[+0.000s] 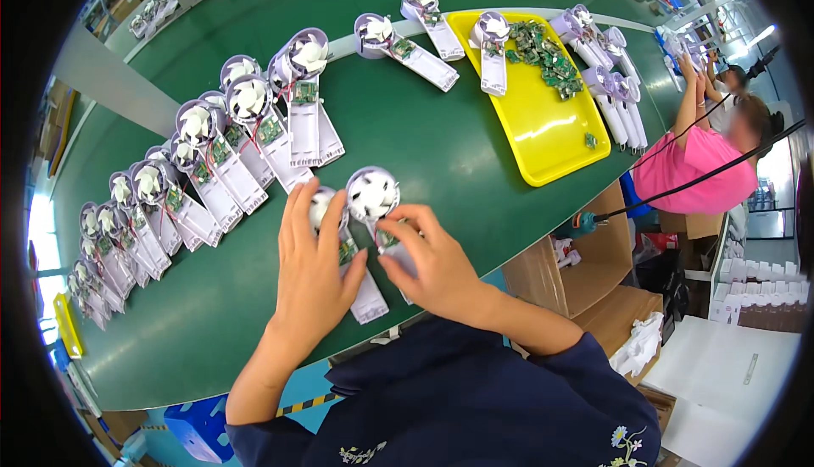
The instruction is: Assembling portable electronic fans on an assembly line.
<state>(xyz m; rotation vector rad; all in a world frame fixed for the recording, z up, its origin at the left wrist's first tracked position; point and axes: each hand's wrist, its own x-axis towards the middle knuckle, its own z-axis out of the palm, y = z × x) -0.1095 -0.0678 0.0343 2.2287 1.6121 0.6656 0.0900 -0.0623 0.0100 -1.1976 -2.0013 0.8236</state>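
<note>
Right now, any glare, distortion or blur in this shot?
Head view: white glare streaks the yellow rectangular plastic tray; head view: fisheye bows the smooth green tabletop, corners black; head view: a bright white patch washes out the left edge; head view: the round white-bladed fan beside the bare right hand looks fairly sharp.

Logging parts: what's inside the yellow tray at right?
The yellow tray holds a heap of green circuit boards toward its far end and a single board near its right edge. A fan unit lies over its far left part. The tray floor beneath these is hidden.
</note>
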